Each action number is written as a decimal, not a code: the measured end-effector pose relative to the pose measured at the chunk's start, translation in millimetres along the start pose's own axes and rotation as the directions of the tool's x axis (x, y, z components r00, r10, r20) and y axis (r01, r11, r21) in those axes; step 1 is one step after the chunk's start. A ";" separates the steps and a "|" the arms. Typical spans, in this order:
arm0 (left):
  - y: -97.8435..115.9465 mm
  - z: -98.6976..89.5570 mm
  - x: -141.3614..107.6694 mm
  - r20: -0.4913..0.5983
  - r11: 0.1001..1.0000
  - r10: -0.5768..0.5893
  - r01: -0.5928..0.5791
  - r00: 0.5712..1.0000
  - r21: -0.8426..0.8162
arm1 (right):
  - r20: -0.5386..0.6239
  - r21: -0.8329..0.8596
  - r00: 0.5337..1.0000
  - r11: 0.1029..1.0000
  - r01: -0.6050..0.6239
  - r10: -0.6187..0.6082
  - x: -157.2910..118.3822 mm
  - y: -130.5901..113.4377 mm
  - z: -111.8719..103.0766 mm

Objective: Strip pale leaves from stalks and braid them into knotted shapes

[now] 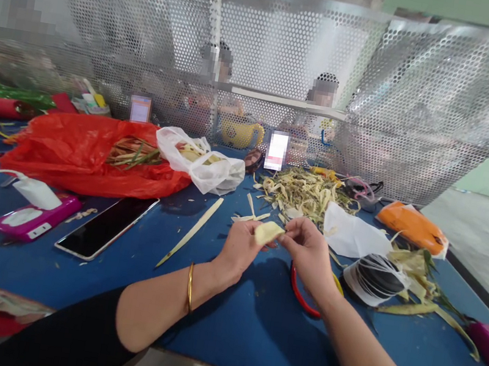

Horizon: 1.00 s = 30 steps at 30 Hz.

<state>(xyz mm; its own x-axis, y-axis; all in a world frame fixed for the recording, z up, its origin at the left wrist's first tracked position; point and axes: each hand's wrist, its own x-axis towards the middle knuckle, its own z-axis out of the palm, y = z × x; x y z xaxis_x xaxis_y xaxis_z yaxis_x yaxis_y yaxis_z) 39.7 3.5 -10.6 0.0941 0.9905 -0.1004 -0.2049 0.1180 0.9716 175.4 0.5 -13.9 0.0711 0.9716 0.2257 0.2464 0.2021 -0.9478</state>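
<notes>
My left hand (241,245) pinches a pale yellow, folded piece of plant husk (268,232) between thumb and fingers. At its right edge, the fingertips of my right hand (305,247) are closed on the same piece. Both hands are held above the blue table. Beneath my right wrist lies a red loop (304,307), perhaps a scissors handle, partly hidden by the forearm. A long pale husk strip (193,232) rests left of my hands, and a heap of shredded strips (305,193) lies just beyond them.
On the right are a spool of white thread (372,280), white paper (354,234) and an orange packet (414,227). Leftward lie a smartphone (107,228), magenta power strip (37,218), red bag (64,148) and white bag (222,178). A perforated metal screen (289,48) stands behind.
</notes>
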 end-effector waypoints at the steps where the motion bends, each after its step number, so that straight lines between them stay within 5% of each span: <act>1: -0.1 0.1 0.6 0.001 1.000 0.004 -0.004 1.000 0.013 | 0.018 0.029 1.000 0.999 -0.016 0.016 0.7 0.7 -0.3; 8: 2.6 -3.6 5.3 0.080 0.972 -0.154 0.166 0.985 -0.169 | 0.121 0.187 0.991 0.979 -0.077 0.055 0.6 -1.6 -0.2; 13: 5.2 -4.0 5.0 -0.017 0.940 -0.238 0.226 0.971 -0.257 | 0.026 -0.031 0.972 0.972 0.233 -0.232 -3.1 -3.8 -0.2; 18: 4.7 -3.3 2.8 -0.007 0.930 -0.260 0.248 0.966 -0.269 | 0.122 -0.406 0.847 0.753 0.518 -0.517 -6.7 -3.9 -3.4; 22: 6.0 -2.6 1.4 0.004 0.913 -0.308 0.297 0.951 -0.280 | 0.191 -0.564 0.764 0.569 0.599 -0.616 -7.3 -2.6 -5.1; 27: 8.0 -1.6 0.6 0.012 0.897 -0.346 0.335 0.938 -0.289 | 0.283 -0.671 0.598 0.290 0.682 -0.750 -6.6 -4.7 -6.6; 30: 7.5 -2.0 0.6 0.022 0.888 -0.363 0.352 0.932 -0.297 | 0.317 -0.684 0.547 0.213 0.697 -0.775 -5.6 -4.9 -7.3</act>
<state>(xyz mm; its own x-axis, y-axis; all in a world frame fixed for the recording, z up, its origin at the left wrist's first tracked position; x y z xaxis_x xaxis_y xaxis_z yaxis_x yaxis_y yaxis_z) 36.3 5.1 -3.8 0.1830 0.8784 -0.4414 -0.4376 0.4749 0.7635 180.9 -6.8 -8.9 -0.4586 0.4142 0.7862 0.7634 0.6365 0.1100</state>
